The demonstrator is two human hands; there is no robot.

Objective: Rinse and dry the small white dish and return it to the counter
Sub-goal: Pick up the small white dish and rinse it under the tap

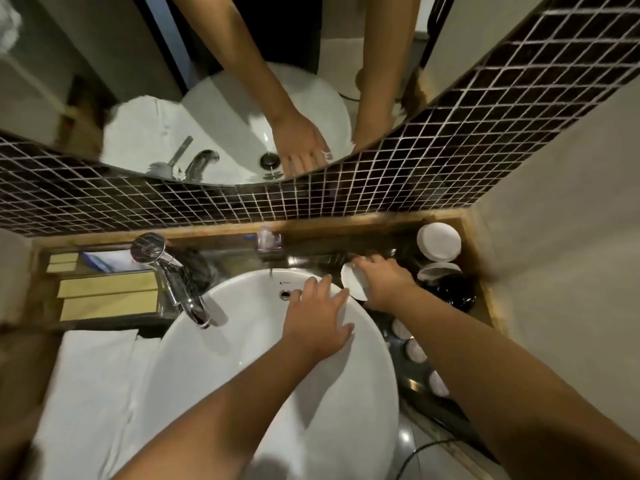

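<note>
The small white dish (354,281) is tilted on its edge at the right rim of the round white basin (249,348), and my right hand (382,282) grips it from above. My left hand (320,318) hovers flat over the right side of the basin, fingers spread, holding nothing. Its fingertips are close to the dish. The chrome tap (180,282) stands at the left of the basin, with its spout over the bowl. No water is visible running.
White folded towels (86,393) lie left of the basin, with tan boxes (107,296) behind them. On the dark counter at right stand white-lidded cups (439,242) and a black kettle (450,292). A mirror (207,98) and dark tiles (381,188) rise behind.
</note>
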